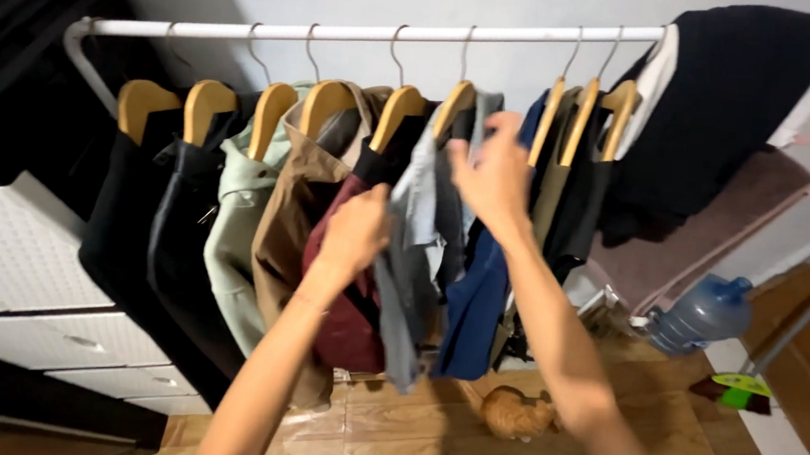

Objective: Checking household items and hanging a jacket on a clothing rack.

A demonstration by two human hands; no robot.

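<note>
A white clothes rail (362, 34) runs across the view with several wooden hangers on it. A grey-blue shirt (412, 257) hangs from one wooden hanger (454, 101) near the middle. My left hand (357, 229) grips the front edge of this shirt lower down. My right hand (496, 172) holds its collar area just below the hanger. To the left hang a maroon garment (345, 319), a brown jacket (285, 218), a pale green one (236, 233) and black ones (150, 227). A dark blue garment (476, 301) hangs right of the shirt.
White drawers (26, 275) stand at the left. Dark clothes (723, 99) and a brown towel (703, 232) are draped at the rail's right end. On the wooden floor (408, 440) lies an orange cat (515, 414); a blue water jug (702, 313) stands farther right.
</note>
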